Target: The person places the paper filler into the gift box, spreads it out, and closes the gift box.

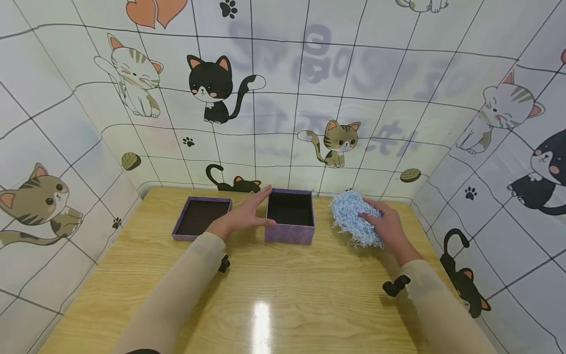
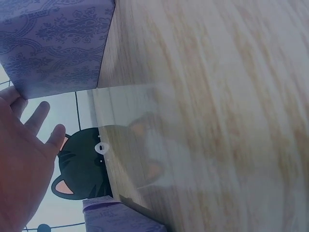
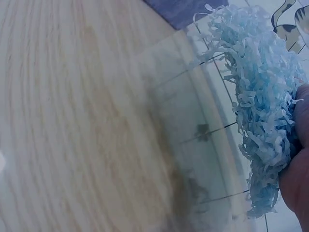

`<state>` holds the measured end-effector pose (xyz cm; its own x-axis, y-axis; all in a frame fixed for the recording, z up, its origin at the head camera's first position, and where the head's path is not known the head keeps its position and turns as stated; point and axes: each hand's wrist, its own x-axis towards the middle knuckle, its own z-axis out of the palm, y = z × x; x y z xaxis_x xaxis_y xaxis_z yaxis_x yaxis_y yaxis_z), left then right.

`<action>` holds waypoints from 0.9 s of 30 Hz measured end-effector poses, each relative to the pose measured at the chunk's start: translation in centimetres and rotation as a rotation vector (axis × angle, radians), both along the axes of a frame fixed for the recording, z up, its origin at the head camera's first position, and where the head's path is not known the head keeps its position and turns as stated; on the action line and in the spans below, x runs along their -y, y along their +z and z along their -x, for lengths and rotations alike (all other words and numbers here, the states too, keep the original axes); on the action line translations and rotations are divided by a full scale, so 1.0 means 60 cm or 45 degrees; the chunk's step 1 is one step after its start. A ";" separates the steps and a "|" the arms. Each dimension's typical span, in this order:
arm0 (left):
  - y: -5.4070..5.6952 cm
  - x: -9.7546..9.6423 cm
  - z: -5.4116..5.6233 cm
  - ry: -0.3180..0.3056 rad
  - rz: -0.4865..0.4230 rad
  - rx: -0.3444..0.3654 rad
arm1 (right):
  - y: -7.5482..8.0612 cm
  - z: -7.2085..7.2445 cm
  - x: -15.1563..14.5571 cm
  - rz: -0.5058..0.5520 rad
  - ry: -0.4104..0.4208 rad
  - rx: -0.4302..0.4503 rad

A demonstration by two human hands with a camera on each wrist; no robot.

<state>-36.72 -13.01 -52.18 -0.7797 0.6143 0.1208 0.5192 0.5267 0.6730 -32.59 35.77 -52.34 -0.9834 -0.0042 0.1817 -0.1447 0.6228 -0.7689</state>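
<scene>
Facing us: wood-grain table [image 1: 274, 280] w/ 1 bright glare spot [image 1: 261, 322] near us; white cat-print walls [image 1: 274, 113] rise on 3 sides.
L to R: shallow purple tray [image 1: 203, 216], deeper purple box [image 1: 289, 234], then light-blue shredded paper [image 1: 351, 219], just apart from the box.
L hand [image 1: 243, 214]: loose, thumb & fingers spread wide at the box's L side; we can't tell how firmly they touch, if at all.
R hand [image 1: 391, 231]: partly closed, thumb & fingers grasping the paper.
Hard to see: R fingertips, sunk in paper; tray corner, behind L hand; box interior, v. dark. We can't tell if the paper clears the table. In the R wrist view, the edge crops the R hand.
</scene>
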 end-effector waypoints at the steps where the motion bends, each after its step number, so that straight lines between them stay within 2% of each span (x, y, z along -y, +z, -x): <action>1: 0.000 0.000 0.000 -0.002 -0.002 0.000 | 0.004 -0.001 0.003 0.003 -0.001 -0.003; 9: 0.001 0.000 0.000 -0.007 0.004 -0.007 | 0.040 -0.007 0.030 -0.011 0.005 -0.061; 20: 0.008 0.002 -0.003 0.002 0.017 0.015 | 0.080 0.003 0.071 -0.054 0.046 -0.152; 27: 0.008 0.002 -0.004 0.008 0.009 0.015 | 0.103 0.007 0.106 -0.006 0.099 -0.174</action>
